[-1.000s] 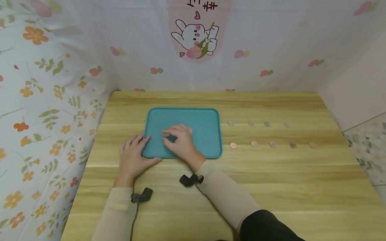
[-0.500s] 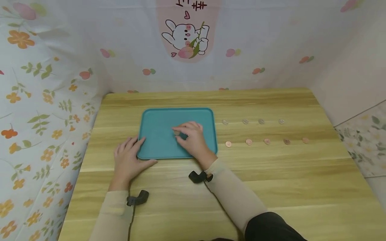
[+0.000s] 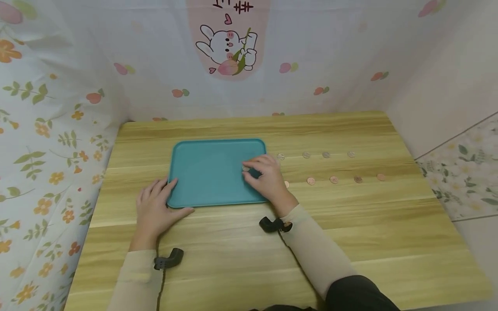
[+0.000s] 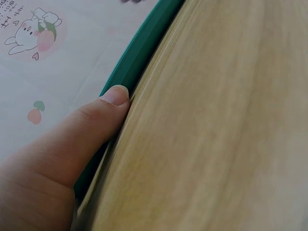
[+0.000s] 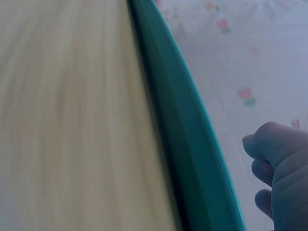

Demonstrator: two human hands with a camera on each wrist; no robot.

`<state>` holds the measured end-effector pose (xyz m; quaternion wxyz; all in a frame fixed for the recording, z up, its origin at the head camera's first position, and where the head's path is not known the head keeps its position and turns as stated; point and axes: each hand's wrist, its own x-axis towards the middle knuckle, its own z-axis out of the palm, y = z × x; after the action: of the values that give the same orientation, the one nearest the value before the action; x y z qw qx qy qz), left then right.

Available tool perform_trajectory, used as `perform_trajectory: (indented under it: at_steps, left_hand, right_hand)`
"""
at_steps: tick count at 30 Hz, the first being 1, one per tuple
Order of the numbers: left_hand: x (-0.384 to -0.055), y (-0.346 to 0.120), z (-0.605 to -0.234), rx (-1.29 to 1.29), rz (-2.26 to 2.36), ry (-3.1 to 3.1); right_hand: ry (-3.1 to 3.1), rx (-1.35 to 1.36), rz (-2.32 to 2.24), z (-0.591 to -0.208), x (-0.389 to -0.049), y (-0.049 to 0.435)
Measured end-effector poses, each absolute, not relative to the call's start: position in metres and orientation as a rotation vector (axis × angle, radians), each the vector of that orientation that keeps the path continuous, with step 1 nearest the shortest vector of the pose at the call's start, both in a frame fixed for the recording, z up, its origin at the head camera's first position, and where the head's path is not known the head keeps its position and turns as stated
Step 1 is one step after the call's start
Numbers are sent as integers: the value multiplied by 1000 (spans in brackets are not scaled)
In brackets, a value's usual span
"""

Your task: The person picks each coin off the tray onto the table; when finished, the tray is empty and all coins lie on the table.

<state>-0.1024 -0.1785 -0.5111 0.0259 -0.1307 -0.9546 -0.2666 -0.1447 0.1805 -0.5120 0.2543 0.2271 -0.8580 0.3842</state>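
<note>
My right hand (image 3: 266, 176) is over the right part of a teal tray (image 3: 206, 172), pinching a small silver coin (image 3: 245, 169) between thumb and fingertips. In the right wrist view the thumb and curled fingers (image 5: 274, 144) show beyond the tray's side wall (image 5: 192, 125), and the coin is hidden there. My left hand (image 3: 153, 209) rests at the tray's near left corner, fingers along the left side and thumb along the front. The left wrist view shows that thumb (image 4: 91, 115) touching the tray's outer wall (image 4: 139, 53).
Right of the tray, a back row of several silver coins (image 3: 326, 154) lies on the wooden table (image 3: 233, 259). A front row of several copper coins (image 3: 333, 179) lies nearer, its leftmost coin partly covered by my right hand. A printed cloth (image 3: 311, 52) hangs behind.
My right hand has moved rightward across the tray with the silver coin pinched. The left hand keeps its place at the tray corner. The whole head view has shifted somewhat.
</note>
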Motion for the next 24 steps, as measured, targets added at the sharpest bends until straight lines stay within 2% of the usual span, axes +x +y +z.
perform_trajectory:
  at_steps: [24]
  left_hand:
    - [-101, -178, -512, -424, -791, -2948]
  right_hand:
    - [-2347, 341, 1089, -518, -130, 290]
